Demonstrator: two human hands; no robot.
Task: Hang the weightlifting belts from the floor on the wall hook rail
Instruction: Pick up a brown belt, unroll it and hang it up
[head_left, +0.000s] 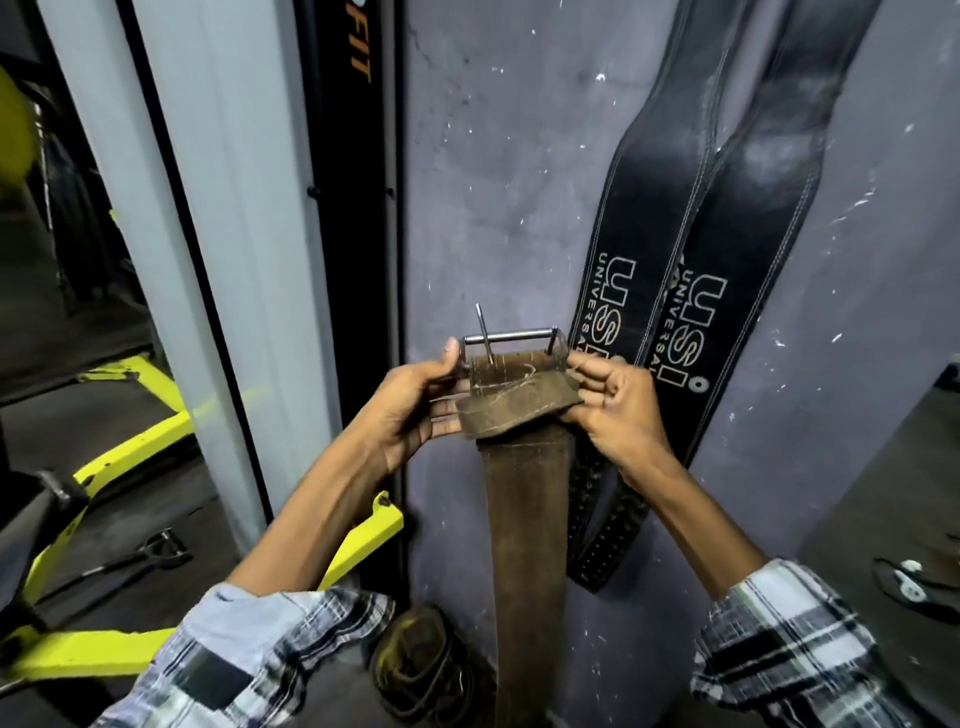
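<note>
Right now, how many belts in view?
4: two black belts hang side by side on the wall, a brown belt held in both hands, one coiled belt on the floor. Others may be hidden.

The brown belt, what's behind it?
Behind the brown belt is the grey wall, with the black belts' punched ends beside it. The wall directly behind it is covered.

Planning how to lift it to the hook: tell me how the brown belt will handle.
The brown belt hangs straight below both hands, so it probably flexes but keeps some stiffness. Its metal buckle likely makes the top end heavy, and the loose prong may swing.
</note>
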